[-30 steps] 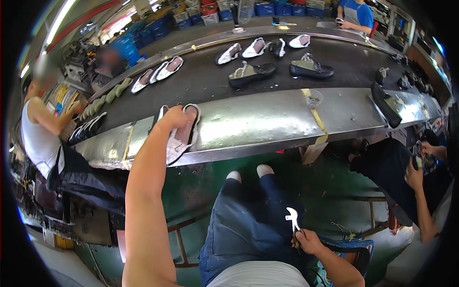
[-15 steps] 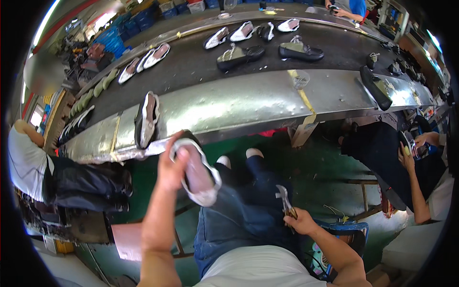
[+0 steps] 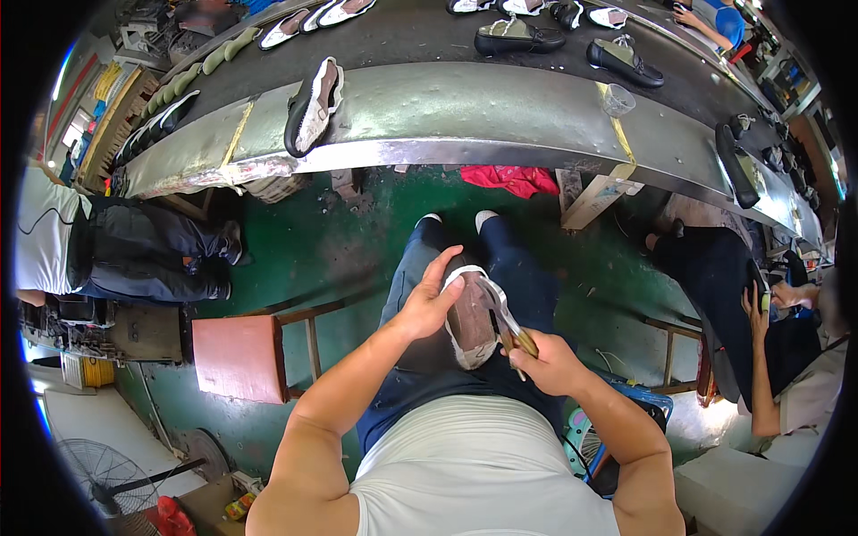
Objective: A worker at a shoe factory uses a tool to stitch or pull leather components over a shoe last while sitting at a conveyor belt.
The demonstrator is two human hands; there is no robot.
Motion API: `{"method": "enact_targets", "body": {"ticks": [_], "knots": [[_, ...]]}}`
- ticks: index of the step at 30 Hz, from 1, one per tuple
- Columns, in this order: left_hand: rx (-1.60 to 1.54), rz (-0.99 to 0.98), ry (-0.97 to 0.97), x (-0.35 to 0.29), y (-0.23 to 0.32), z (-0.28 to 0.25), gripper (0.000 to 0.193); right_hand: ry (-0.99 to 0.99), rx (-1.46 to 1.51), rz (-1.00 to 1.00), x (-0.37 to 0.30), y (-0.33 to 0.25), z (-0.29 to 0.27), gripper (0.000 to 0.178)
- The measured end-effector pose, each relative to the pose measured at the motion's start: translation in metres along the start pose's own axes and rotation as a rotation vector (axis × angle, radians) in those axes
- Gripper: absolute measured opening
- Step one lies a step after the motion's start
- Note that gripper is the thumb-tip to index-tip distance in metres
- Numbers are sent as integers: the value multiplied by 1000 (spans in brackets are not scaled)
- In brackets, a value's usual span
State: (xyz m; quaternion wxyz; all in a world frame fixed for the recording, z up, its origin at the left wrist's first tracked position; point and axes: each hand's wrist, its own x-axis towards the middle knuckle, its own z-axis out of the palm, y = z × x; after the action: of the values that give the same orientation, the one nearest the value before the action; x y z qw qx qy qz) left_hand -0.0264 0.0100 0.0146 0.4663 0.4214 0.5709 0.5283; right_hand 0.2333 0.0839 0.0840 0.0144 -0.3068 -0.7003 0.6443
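Over my lap, a shoe upper (image 3: 470, 323) lies bottom up, showing a brown insole ringed by a white turned edge. My left hand (image 3: 429, 305) is closed around its far end, with the thumb on the insole. Gripped in my right hand (image 3: 550, 364) are metal pliers (image 3: 501, 309) with brown handles. Their head rests against or just over the right-hand edge of the shoe; I cannot tell whether the jaws have hold of it. A black-and-white shoe (image 3: 315, 105) leans on the metal ledge of the bench ahead.
Several shoes stand on the dark bench top (image 3: 402, 40) beyond the metal ledge (image 3: 465, 94). A clear plastic cup (image 3: 618, 100) sits on the ledge. On my left is a pink-topped stool (image 3: 237, 357). Co-workers sit at both sides; the right one's hands (image 3: 760, 304) hold a shoe.
My left hand has brought the shoe down and right over my lap. The pliers in my right hand have come up and left to meet it. The view has tilted downward.
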Motion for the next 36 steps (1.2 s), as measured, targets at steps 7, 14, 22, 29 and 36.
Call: {"method": "enact_targets", "body": {"ticks": [7,14,22,29,36], "knots": [[194,45,43,0,6,1,50,-42,65,-63,19,2,-4,21],[-61,4,95,2,1,4,48,60,-303,-55,41,8,-11,24],[-86,-15,62,0,7,1,50,316,-629,-276,37,24,4,26],[-132,-44,173,10,5,13,48,12,-616,-49,20,-20,-23,22],[-85,-99,105,18,13,16,52,396,-317,-315,31,-8,-5,32]]}}
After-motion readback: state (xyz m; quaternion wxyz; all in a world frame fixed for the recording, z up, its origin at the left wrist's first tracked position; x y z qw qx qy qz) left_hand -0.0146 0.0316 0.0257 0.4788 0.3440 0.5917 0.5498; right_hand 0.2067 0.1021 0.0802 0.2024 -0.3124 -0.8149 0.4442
